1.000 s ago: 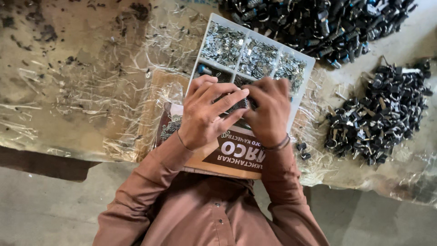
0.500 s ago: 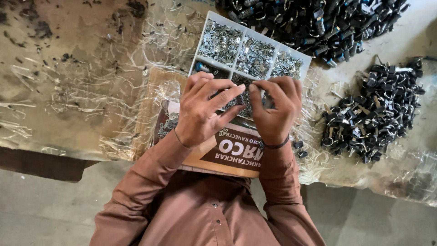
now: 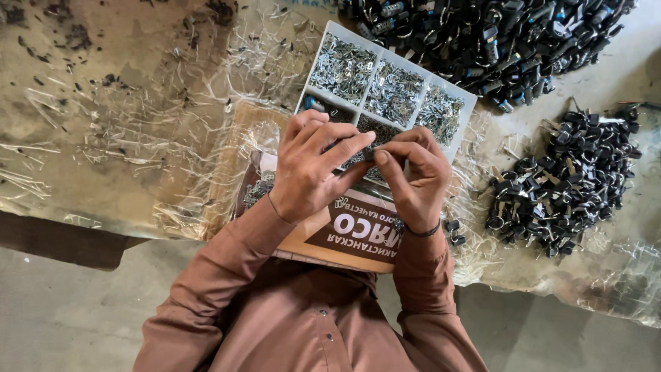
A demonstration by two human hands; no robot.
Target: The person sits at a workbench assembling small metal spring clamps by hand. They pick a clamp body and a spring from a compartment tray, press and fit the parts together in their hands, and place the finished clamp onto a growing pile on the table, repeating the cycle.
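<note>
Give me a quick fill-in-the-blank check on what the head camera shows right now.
1. The white tray is divided into compartments filled with small ____ metal parts.
2. The left hand and right hand meet over the ____.
3. The pile of black parts lies to the person's ____ of the tray.
4. The cardboard box lies under both ____.

Missing: silver; tray; right; hands
</note>
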